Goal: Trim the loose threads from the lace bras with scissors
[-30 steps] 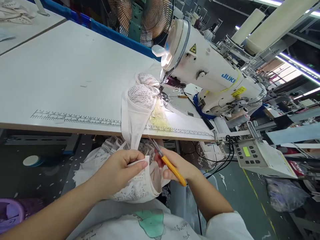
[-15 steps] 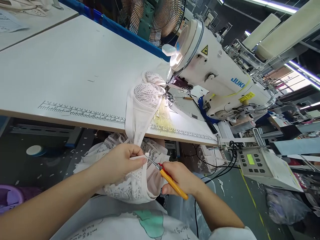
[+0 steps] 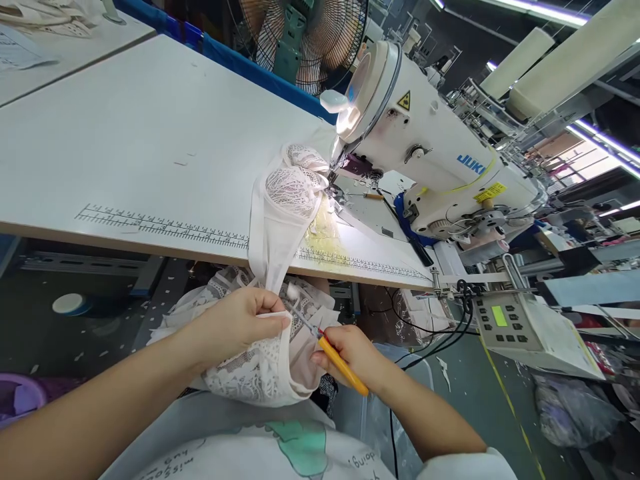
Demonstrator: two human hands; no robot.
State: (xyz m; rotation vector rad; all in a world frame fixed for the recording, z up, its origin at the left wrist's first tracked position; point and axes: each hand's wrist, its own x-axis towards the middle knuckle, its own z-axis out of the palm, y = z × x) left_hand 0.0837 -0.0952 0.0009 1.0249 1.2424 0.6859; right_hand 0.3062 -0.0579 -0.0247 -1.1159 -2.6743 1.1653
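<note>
A white lace garment (image 3: 295,190) lies partly on the table under the sewing machine's needle area, and its strap-like end hangs over the front edge. My left hand (image 3: 245,323) pinches the edge of the white fabric below the table edge. Scissors with orange handles (image 3: 343,365) are in my right hand (image 3: 353,357), their metal blades pointing up and left to the fabric beside my left fingertips. More white lace fabric (image 3: 250,377) hangs over my lap. A small white piece shows by the blade tips, blurred.
The white sewing machine (image 3: 435,127) stands at the right of the table (image 3: 125,133), which has a printed ruler along its front edge. Behind is a fan (image 3: 310,40). A control box (image 3: 525,327) and black cables are at right.
The small white piece at the blade tips has come apart from the fabric edge. My right hand and the scissors have shifted slightly left. The camera view has moved a little.
</note>
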